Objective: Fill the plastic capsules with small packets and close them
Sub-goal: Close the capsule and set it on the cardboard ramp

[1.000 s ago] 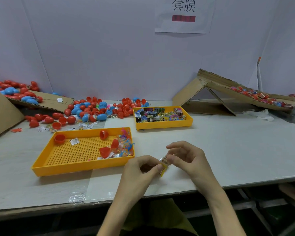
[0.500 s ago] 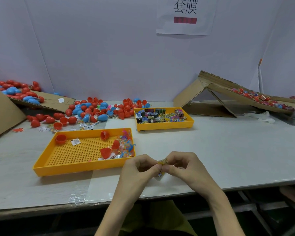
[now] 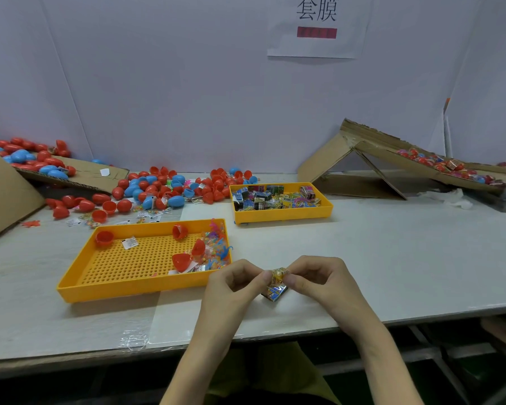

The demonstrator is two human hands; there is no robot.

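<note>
1. Hands together above the table's (image 3: 392,258) near edge: I see the left hand (image 3: 234,285) and right hand (image 3: 319,283) pinching one small packet (image 3: 278,275).
2. Just left, the near yellow tray (image 3: 135,290) holds red capsule halves (image 3: 181,261).
3. Farther back sit a second tray (image 3: 284,216) of packets and loose capsules (image 3: 158,185).

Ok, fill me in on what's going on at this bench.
A person pinches a small crinkly yellow packet between the left hand and the right hand, near the front of the white table. No capsule is in hand. Open red plastic capsule halves lie in the near perforated yellow tray; the far yellow tray holds colourful packets.
</note>
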